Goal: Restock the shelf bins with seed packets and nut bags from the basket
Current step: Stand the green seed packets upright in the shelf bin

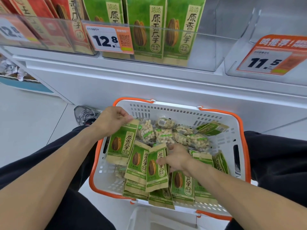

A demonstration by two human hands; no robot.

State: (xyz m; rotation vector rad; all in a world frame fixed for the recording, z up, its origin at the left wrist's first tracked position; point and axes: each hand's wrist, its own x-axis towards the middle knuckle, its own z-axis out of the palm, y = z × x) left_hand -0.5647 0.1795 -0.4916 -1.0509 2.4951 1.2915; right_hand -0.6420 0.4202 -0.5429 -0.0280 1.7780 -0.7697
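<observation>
A white basket (221, 130) with orange rim sits between my knees, filled with green seed packets and clear nut bags (166, 133). My left hand (113, 120) pinches the top corner of one green seed packet (122, 143), lifted over the basket's left side. My right hand (176, 158) grips another green seed packet (157, 168) by its right edge, thumb on its front. More green packets (182, 183) lie flat beneath. Above, a clear shelf bin (207, 47) holds upright green seed packets (146, 30).
Red packets (49, 22) fill the bin at upper left. Price tags 12.8 (108, 39) and 11.5 (265, 62) hang on the bin fronts. The bin behind the 11.5 tag shows nothing inside. A shoe (84, 113) rests on the floor left of the basket.
</observation>
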